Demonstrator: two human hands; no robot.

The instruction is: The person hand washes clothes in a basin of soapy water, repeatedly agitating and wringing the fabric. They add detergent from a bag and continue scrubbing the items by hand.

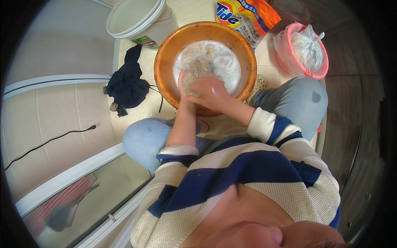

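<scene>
A round orange-brown basin (164,62) stands on the floor between my knees, with white suds (231,53) on the water inside. Over its near side, a wet, crumpled, yellowish-brown patterned cloth (194,68) is gathered between my hands. My right hand (211,91) is closed over the near part of the cloth, its back wet and facing up. On the cloth's left side my left hand (185,89) grips it, the thumb side showing and most of its fingers hidden. More pale fabric appears to lie in the suds, though its shape is unclear.
A white bucket (159,25) stands beyond the basin at left; an orange detergent bag (248,20) lies at far right. A lined pink bin (284,49) holds a tied plastic bag. Dark clothing (129,84) lies left of the basin, near a black cable (53,142).
</scene>
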